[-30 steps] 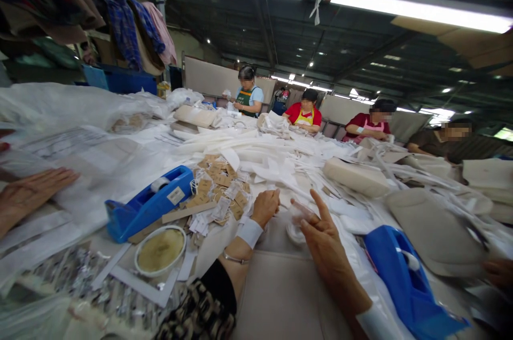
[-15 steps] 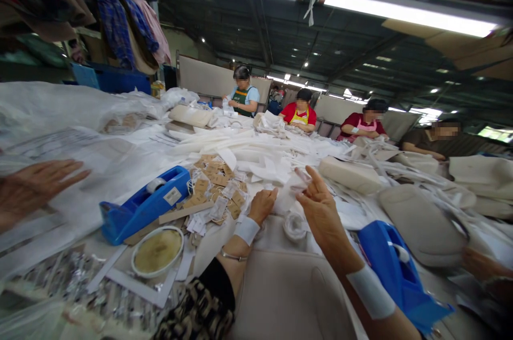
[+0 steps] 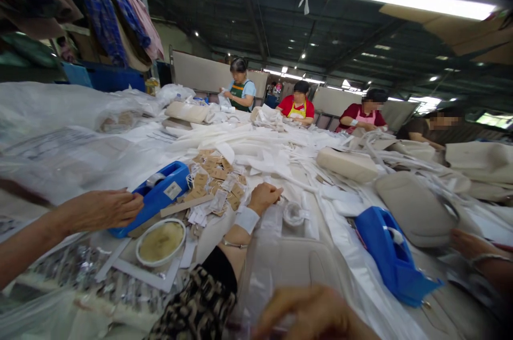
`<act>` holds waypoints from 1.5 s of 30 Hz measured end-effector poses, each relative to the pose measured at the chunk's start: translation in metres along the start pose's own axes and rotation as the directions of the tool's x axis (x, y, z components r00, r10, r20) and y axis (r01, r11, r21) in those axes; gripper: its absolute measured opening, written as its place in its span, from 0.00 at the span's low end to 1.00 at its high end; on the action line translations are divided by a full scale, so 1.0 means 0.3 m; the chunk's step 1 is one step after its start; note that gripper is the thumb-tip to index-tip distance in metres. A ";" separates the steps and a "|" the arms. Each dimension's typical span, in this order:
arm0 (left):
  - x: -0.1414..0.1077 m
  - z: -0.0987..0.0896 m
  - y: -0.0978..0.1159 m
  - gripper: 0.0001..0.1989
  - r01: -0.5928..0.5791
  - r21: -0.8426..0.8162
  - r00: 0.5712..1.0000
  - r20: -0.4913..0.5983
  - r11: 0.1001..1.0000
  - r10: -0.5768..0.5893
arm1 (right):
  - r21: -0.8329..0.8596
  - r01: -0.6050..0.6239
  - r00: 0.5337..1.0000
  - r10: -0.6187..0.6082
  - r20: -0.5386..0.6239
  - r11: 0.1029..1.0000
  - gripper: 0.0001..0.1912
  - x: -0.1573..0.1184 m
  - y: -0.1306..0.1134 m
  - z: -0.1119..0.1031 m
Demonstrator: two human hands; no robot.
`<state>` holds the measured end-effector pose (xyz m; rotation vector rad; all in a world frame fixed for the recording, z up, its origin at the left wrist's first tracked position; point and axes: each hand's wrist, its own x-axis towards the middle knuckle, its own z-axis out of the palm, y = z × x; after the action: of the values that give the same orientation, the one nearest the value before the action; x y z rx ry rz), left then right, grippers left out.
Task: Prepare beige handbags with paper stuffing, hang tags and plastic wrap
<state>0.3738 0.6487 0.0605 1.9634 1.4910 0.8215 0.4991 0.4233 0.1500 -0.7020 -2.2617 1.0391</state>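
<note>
1. Head view, center: the left hand [image 3: 264, 197], white band [image 3: 245, 219] at its wrist, rests at the far end of a beige padded piece [image 3: 292, 262] lying under clear plastic [image 3: 270, 225]. Its fingers are curled together; whether they pinch the plastic cannot be told.

2. Head view, bottom edge: the right hand [image 3: 306, 310], a blur, hovers over the near part of the beige piece, hiding some of it. The frame cuts off its forearm; whether its fingers are together or apart, or touch the plastic, cannot be told.

3. Head view, just right of the left hand: a clear coil [image 3: 294, 214], its exact nature hard to make out.

4. Head view, left: a co-worker's hand [image 3: 102, 209] covers part of a blue tape dispenser [image 3: 172, 177]; contact is unclear. Nearby sit a heap of tags [image 3: 218, 179] and a white-rimmed bowl [image 3: 160, 244].

5. Head view, right: a second blue dispenser [image 3: 395, 257] stands near another co-worker's hand [image 3: 471, 244], dim at the frame's edge.
</note>
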 end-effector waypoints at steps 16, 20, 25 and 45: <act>-0.037 0.039 0.062 0.15 -0.156 0.290 0.987 0.002 0.944 0.163 | -0.738 0.013 1.000 -0.005 0.012 0.675 0.30 -0.093 0.322 -0.002; -0.037 0.024 0.084 0.15 -0.189 0.219 0.975 -0.072 0.957 0.209 | -0.706 -0.010 1.000 0.000 -0.015 0.708 0.27 -0.124 0.344 -0.013; -0.050 -0.027 0.142 0.22 -0.256 0.103 0.949 -0.163 0.961 0.271 | -0.665 -0.018 1.000 0.018 -0.007 0.747 0.29 -0.127 0.347 -0.014; -0.586 0.028 0.077 0.21 -0.481 0.068 0.873 0.136 0.874 0.469 | -0.482 0.034 0.936 -0.198 -0.292 0.875 0.19 -0.267 0.330 0.009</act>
<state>0.3590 0.4724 0.0456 2.4586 1.0029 0.8222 0.5768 0.4257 0.0492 -0.8476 -2.2265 0.2677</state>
